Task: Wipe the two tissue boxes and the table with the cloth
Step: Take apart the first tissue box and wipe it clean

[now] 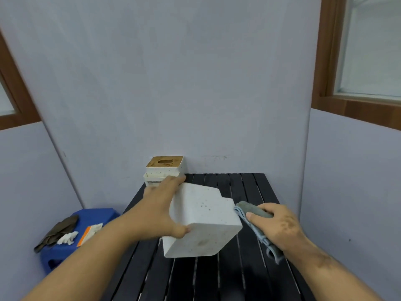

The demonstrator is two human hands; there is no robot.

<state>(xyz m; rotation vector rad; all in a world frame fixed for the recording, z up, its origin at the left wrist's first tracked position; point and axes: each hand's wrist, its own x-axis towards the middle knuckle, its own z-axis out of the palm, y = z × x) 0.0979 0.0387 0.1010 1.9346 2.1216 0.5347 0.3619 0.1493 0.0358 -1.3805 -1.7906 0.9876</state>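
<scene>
A white speckled tissue box [202, 220] is tipped on its side above the black slatted table [243, 276]. My left hand [161, 208] grips its left side, thumb on the near face and fingers over the far edge. My right hand [274, 224] holds a folded grey-blue cloth [252, 210] against the box's right side. A second white tissue box [165, 170] with a brown wooden lid stands upright at the table's far left corner, against the wall.
Pale walls close in the table at the back and on the right. A blue stool [65, 246] stands to the left of the table, carrying a dark rag [57, 232], crumpled white tissue [67, 237] and an orange-and-white packet [89, 233].
</scene>
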